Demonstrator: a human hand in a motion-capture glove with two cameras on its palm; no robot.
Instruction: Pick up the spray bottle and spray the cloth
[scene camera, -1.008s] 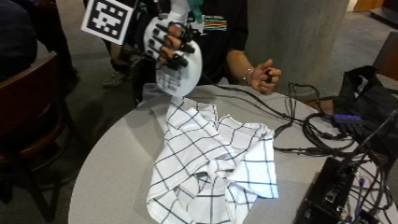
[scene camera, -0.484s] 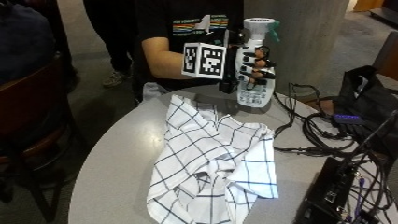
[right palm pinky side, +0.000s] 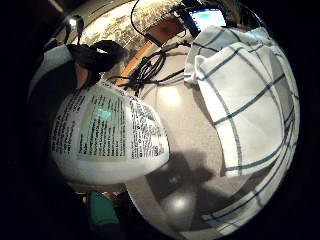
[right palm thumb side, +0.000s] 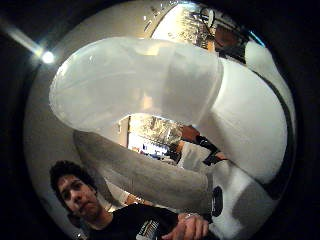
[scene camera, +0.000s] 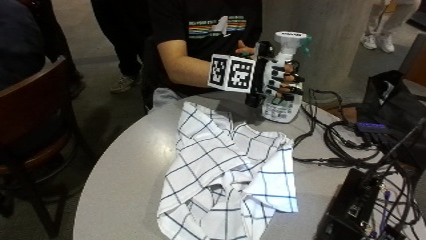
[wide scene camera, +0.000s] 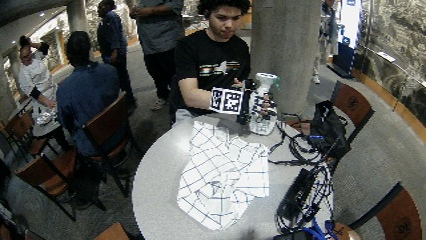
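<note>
Right hand (scene camera: 279, 82) grips upright spray bottle (scene camera: 285, 102), trigger hidden, beside cloth (scene camera: 229, 175)

A black short-sleeved T-shirt — striped chest print — is being worn; the right hand (scene camera: 279, 80) is being covered by a black glove.

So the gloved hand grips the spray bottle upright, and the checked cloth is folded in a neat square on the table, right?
Not quite. The gloved hand does grip the spray bottle upright, but the outside view shows the checked cloth lying crumpled and spread on the table, not neatly folded.
</note>
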